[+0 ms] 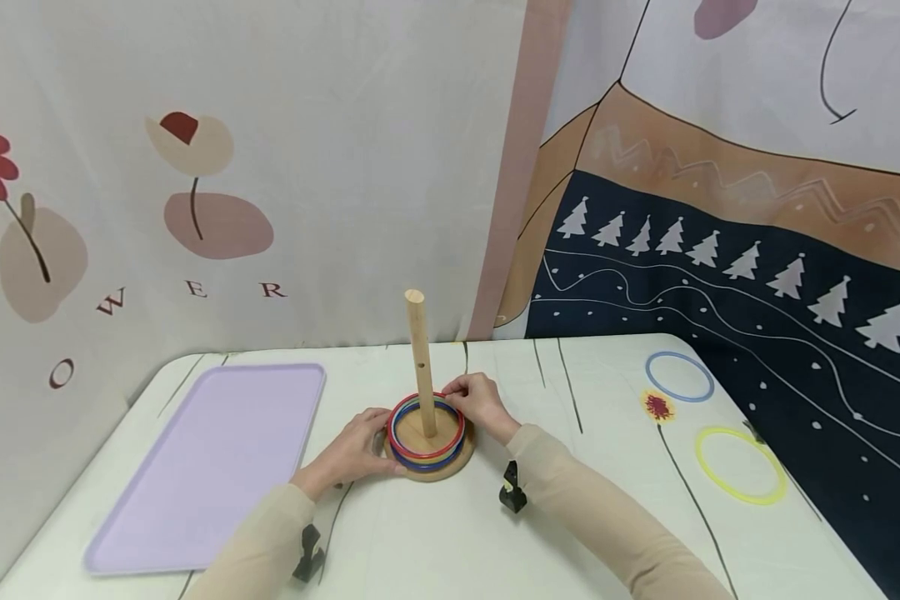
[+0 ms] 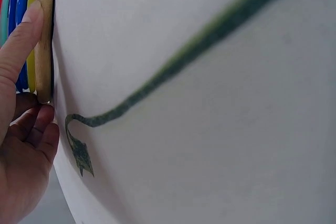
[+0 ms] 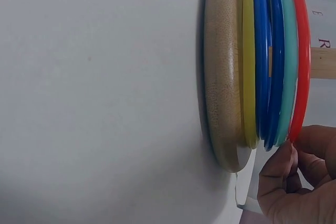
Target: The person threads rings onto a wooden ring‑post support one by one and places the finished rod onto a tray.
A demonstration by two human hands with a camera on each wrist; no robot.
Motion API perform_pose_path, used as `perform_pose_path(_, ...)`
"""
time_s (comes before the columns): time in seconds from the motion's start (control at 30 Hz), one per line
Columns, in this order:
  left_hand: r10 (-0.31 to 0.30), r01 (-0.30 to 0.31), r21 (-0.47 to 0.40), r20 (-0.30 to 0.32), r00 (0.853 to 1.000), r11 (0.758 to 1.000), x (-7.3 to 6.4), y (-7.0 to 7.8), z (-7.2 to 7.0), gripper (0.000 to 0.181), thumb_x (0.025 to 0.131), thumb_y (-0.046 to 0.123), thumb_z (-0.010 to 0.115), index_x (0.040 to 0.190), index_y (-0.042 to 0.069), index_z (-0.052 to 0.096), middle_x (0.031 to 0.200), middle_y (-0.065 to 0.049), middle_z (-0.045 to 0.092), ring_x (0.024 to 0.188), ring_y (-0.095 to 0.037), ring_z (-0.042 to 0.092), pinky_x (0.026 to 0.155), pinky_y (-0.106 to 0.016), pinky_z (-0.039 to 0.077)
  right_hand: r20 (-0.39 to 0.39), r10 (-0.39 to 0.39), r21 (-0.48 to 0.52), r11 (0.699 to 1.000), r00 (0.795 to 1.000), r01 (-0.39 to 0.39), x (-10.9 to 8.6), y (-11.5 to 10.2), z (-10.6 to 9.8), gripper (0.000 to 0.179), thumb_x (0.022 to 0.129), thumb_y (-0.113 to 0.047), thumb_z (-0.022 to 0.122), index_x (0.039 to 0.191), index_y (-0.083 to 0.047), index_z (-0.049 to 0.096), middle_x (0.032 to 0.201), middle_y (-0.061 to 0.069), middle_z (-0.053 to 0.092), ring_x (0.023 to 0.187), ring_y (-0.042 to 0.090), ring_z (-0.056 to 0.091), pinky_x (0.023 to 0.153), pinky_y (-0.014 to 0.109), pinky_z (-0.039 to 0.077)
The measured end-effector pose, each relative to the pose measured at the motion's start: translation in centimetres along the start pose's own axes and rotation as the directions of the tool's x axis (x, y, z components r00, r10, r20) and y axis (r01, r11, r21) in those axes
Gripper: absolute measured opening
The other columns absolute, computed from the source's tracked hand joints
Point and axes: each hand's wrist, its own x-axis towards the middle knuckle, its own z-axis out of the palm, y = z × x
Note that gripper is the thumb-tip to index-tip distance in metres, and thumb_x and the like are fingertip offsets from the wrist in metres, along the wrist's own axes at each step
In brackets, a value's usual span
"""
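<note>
In the head view, a round wooden base [image 1: 450, 473] carries an upright wooden peg [image 1: 418, 358]. Stacked around the peg are several plastic rings: a red ring [image 3: 303, 51] on top, then a teal ring [image 3: 288, 72], blue rings [image 3: 261, 61] and a yellow ring [image 3: 249, 77] lowest. My left hand [image 1: 356, 450] holds the base's left side, its thumb [image 2: 32, 17] lying on the rim. At the far right of the stack, my right hand [image 1: 483, 404] pinches the red ring's edge between thumb and finger; whether it also touches the teal ring, I cannot tell.
A purple tray [image 1: 311, 400] lies on the left of the white-covered table [image 1: 570, 517]. To the right, a light blue ring [image 1: 708, 382] and a yellow ring [image 1: 777, 492] lie flat near the table's edge. Printed cloth hangs behind.
</note>
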Motion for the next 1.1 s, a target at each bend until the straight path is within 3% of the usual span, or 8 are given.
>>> perform_pose_path(0.6,-0.022,0.022,0.003,-0.007,1.000,1.000,0.2,0.3,0.2,0.089,0.061,0.037,0.087,0.133,0.000,0.051,0.133,-0.015,0.050,0.126,-0.035,0.043,0.107,-0.054,0.034,-0.027,0.011,0.037,0.999,1.000,-0.010,-0.6,0.4,-0.9,0.010,0.086,-0.003,0.064,0.090,0.001,0.072,0.081,0.010,0.069,0.065,0.008,0.052,0.054,0.016,0.046)
perform_pose_path(0.87,-0.014,0.014,0.008,-0.014,1.000,1.000,0.1,0.1,0.1,0.088,0.061,0.038,0.087,0.133,0.001,0.051,0.134,-0.016,0.049,0.126,-0.036,0.043,0.106,-0.056,0.034,-0.116,0.040,0.099,0.995,0.992,-0.028,-1.1,1.7,-3.5,0.013,0.088,-0.006,0.063,0.095,0.001,0.071,0.083,0.010,0.068,0.059,0.006,0.049,0.049,0.017,0.045)
perform_pose_path(1.1,-0.029,0.029,0.003,-0.012,1.000,1.000,0.0,0.2,0.0,0.091,0.062,0.040,0.086,0.135,0.001,0.049,0.136,-0.016,0.048,0.127,-0.038,0.041,0.106,-0.057,0.033,-0.171,0.094,0.183,0.981,0.981,-0.062,-1.5,3.9,-7.1,0.018,0.090,-0.003,0.060,0.104,0.005,0.068,0.093,0.015,0.067,0.069,0.010,0.054,0.055,0.018,0.048)
